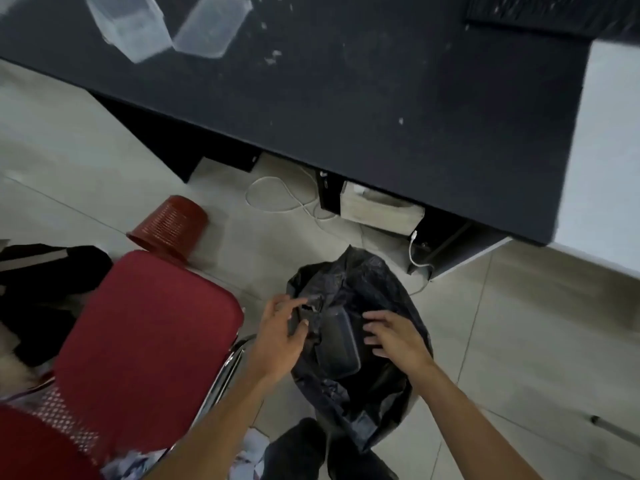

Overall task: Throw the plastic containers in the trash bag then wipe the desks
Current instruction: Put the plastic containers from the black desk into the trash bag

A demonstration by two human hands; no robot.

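A black trash bag [360,282] stands open on the floor in front of me. A clear plastic container [341,344] lies inside its mouth. My left hand [282,336] pinches the bag's near-left rim. Over the bag's right side hovers my right hand [396,336], fingers spread, holding nothing, just right of the container. Two more clear plastic containers [130,24] [213,26] rest side by side at the far left of the dark desk [381,98], which carries scattered crumbs.
A red chair [149,334] stands close at my left. A red mesh wastebasket [169,223] lies tipped over on the tiled floor. White cables [277,199] and a box [381,209] sit under the desk. A white surface [609,150] adjoins the desk's right end.
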